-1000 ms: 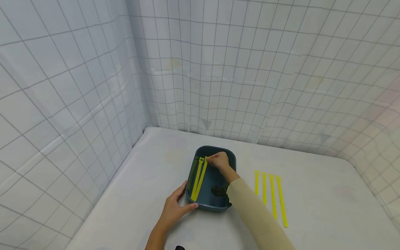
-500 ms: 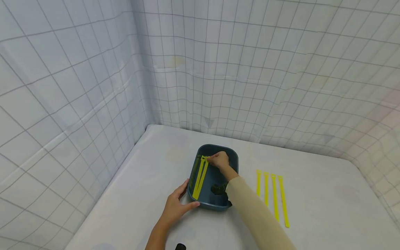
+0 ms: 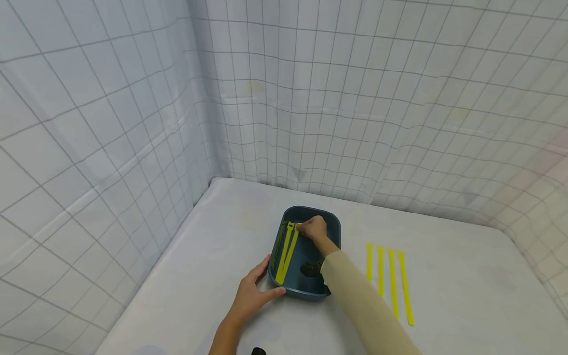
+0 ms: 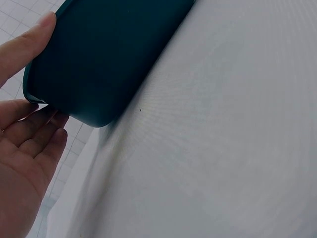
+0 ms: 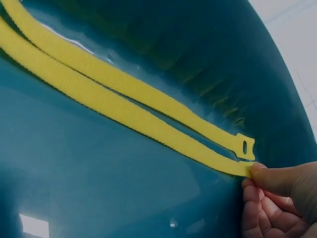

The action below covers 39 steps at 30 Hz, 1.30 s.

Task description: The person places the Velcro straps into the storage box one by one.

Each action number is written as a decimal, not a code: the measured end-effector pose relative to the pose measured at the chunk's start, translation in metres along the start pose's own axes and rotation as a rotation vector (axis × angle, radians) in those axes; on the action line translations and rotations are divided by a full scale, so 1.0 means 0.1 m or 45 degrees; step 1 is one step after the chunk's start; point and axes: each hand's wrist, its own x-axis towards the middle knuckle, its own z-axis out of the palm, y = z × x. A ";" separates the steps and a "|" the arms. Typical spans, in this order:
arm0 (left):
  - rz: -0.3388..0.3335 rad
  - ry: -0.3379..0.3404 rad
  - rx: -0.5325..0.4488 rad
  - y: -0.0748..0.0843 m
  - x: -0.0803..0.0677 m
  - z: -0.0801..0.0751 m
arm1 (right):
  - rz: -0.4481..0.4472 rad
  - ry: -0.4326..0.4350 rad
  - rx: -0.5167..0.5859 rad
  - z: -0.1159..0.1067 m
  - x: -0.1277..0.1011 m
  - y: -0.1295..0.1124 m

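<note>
A dark teal plastic bin (image 3: 306, 291) stands on the white table. My left hand (image 3: 250, 293) holds its near left corner, thumb on the near side and fingers along the left side; in the left wrist view the thumb (image 4: 29, 47) lies on the bin's wall. My right hand (image 3: 315, 229) is inside the bin. Its thumb and fingers pinch the slotted-head end of a yellow hook-and-loop cable tie (image 5: 124, 116). Beside it lies a second yellow cable tie (image 5: 138, 89), its slotted head showing. Both run lengthwise along the bin's left wall.
Several more yellow cable ties (image 3: 406, 291) lie side by side on the table right of the bin, partly hidden by the right sleeve (image 3: 355, 296). A small black object (image 3: 259, 351) shows at the bottom edge. White gridded curtains (image 3: 310, 98) surround the table.
The pinched cable tie's head end shifts slightly within the bin, staying close beside the other tie. The left hand keeps its place on the bin. The whole head view shifts slightly.
</note>
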 end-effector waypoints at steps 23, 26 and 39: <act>0.024 -0.029 0.004 0.02 0.05 0.05 | -0.132 0.096 -0.121 -0.18 0.00 -0.01; 0.035 -0.017 0.005 0.00 0.04 0.05 | -0.201 0.062 -0.137 -0.25 -0.04 -0.03; 0.009 0.010 0.054 -0.02 0.01 0.03 | -0.258 -0.033 -0.002 -0.82 -0.27 -0.17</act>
